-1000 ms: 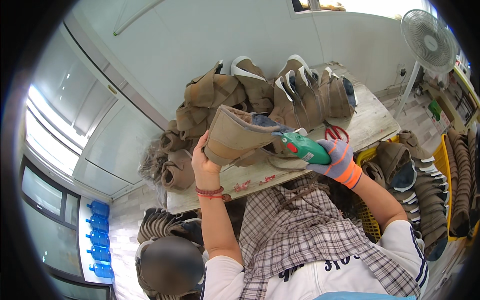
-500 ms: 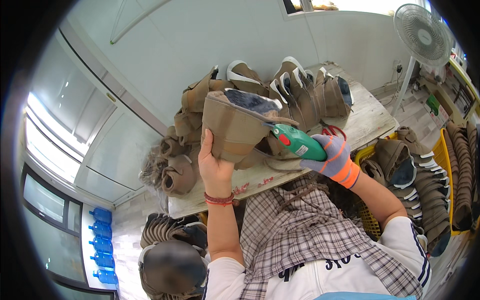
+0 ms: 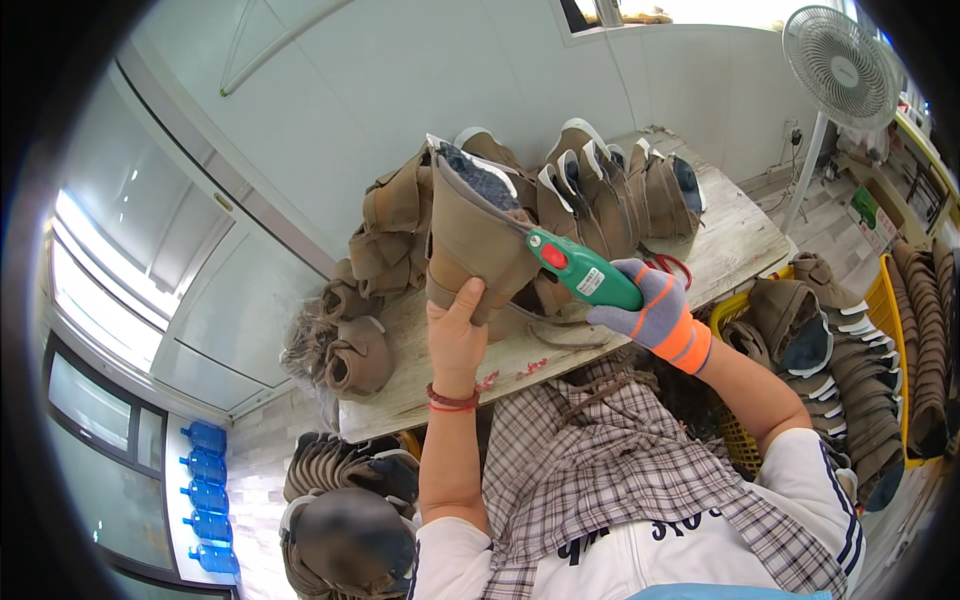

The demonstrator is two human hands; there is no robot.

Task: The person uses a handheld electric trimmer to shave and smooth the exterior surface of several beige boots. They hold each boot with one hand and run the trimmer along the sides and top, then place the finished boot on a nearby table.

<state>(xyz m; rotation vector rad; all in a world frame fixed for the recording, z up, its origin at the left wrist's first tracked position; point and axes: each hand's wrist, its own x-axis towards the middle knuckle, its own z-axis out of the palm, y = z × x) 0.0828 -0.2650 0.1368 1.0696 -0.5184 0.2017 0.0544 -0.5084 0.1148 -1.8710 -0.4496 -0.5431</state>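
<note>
My left hand (image 3: pixel 457 338) grips a brown shoe upper (image 3: pixel 472 240) with a dark fuzzy lining, thumb across its outside, holding it tilted above the table. My right hand (image 3: pixel 655 312), in a grey and orange glove, is closed round a green handheld power cutter (image 3: pixel 592 277) with a red button. The cutter's front end is against the upper's right edge; its blade is hidden there. Behind them several more brown uppers (image 3: pixel 612 205) with white edges stand in a row. Red-handled scissors (image 3: pixel 678 268) lie just beyond the gloved hand.
The worn wooden table (image 3: pixel 735 235) has brown strips (image 3: pixel 565 335) near its front edge. Yellow baskets (image 3: pixel 888 330) of stacked uppers stand at the right. More uppers (image 3: pixel 335 465) are piled at the lower left. A white fan (image 3: pixel 840 65) stands at the far right.
My left hand has turned the upper, so its lined opening tips up to the left, and moved slightly right. The cutter has shifted slightly left along the edge; a loose strip there no longer shows.
</note>
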